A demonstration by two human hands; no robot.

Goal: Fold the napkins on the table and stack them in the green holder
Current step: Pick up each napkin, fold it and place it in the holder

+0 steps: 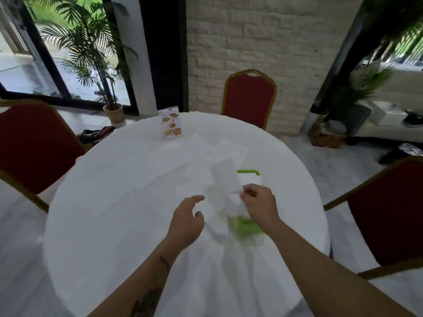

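Observation:
My right hand [259, 203] pinches a folded white napkin [223, 179] by its near corner and holds it tilted above the green holder [248, 227]. The holder sits on the round white table [137, 236]; its far rim shows at the back and its near wall is blurred green below my right hand. White napkins lie inside the holder [250, 179]. My left hand [187, 217] hovers just left of the napkin, fingers apart, holding nothing. Several unfolded white napkins [164, 170] lie flat on the cloth, hard to tell from it.
A menu card stand [171, 123] stands at the far side of the table. Red chairs with gold frames surround it: one at the left [34, 147], one behind [249, 99], one at the right [386, 209]. Potted palms stand by the windows.

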